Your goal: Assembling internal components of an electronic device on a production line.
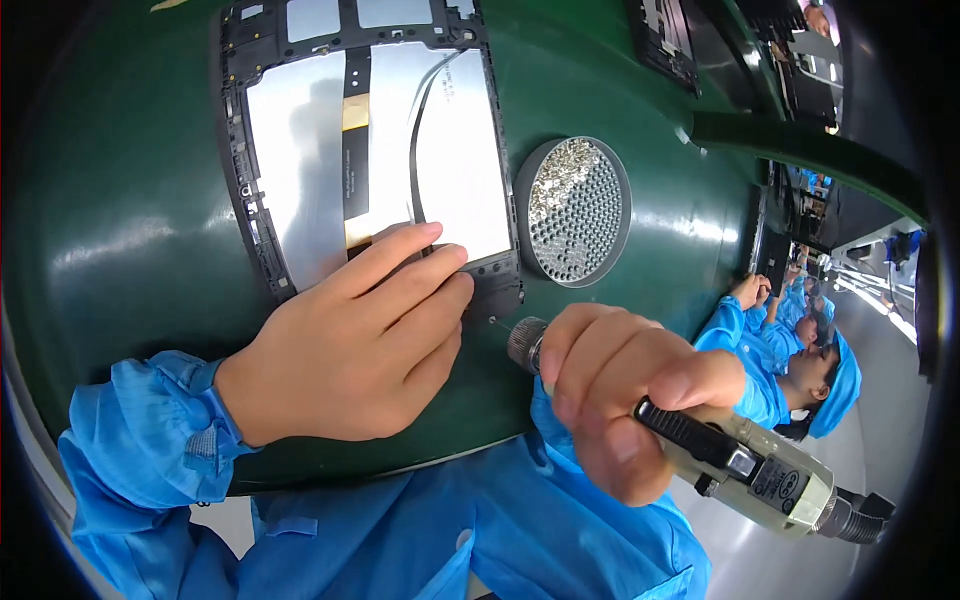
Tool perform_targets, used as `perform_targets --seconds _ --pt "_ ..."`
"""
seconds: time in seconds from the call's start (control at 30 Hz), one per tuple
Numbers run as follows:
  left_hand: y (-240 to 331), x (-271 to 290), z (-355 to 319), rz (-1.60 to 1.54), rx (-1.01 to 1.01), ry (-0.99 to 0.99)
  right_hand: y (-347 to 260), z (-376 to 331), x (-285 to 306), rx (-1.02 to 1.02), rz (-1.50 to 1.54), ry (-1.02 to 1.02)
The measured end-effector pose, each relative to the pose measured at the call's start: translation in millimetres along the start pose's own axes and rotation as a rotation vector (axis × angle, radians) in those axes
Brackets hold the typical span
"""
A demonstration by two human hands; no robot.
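Note:
A partly open tablet-like device [440,130] lies on the green table, its black frame around two silver battery panels with a dark ribbon cable between them. My left hand [350,350] rests on its near end, fingers stretched out over the panel and a thin black cable. Wrapped round a pale electric screwdriver [750,470] is my right hand [620,390]. The screwdriver's knurled nose [525,345] and thin bit point left, to a screw at the device's near right corner; whether the tip touches it I cannot tell.
Right of the device stands a round grey tray [622,235] with many small holes, loose screws heaped at its far left. Another dark device part [665,45] lies at the far right. A green bar [810,150] crosses the right side, and co-workers in blue [775,350] sit beyond.

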State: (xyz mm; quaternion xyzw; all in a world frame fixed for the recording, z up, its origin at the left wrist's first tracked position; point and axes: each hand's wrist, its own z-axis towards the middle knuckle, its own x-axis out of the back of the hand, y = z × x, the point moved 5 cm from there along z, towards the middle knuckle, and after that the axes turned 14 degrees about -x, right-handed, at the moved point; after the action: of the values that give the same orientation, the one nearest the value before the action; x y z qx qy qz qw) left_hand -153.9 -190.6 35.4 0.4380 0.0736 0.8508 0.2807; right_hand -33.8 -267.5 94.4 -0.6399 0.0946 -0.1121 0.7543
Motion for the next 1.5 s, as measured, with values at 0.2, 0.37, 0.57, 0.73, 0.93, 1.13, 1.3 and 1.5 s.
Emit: perform_targets --seconds 0.2,0.37,0.57,0.73,0.93,1.13,1.3,1.5 --pt "0.0 -0.4 -0.5 0.012 -0.007 -0.005 5.0 2.1 -5.7 -0.027 0.006 -0.004" --pt "0.2 -4.8 -3.7 0.059 -0.008 0.073 12.1 1.9 -7.4 -0.041 -0.001 -0.041" --pt "-1.6 2.4 1.1 -0.018 0.04 0.035 10.4 3.5 -13.4 0.002 -0.068 -0.065" --pt "-6.6 4.6 7.6 -0.136 0.158 -0.017 11.1 -0.5 -12.6 0.06 -0.057 -0.046" --pt "-1.2 -1.7 12.9 -0.008 0.14 -0.025 2.2 -4.9 15.2 0.011 0.156 0.086" --pt "-7.9 -1.6 16.5 -0.093 0.091 -0.063 -9.7 -10.9 61.0 0.053 0.064 0.174" --pt "-20.5 -1.3 15.8 -0.212 0.059 -0.087 -3.2 -19.4 83.1 0.047 0.061 0.252" --pt "-21.8 3.1 19.7 -0.255 0.037 -0.174 -0.9 -21.0 86.4 0.07 0.096 0.261"
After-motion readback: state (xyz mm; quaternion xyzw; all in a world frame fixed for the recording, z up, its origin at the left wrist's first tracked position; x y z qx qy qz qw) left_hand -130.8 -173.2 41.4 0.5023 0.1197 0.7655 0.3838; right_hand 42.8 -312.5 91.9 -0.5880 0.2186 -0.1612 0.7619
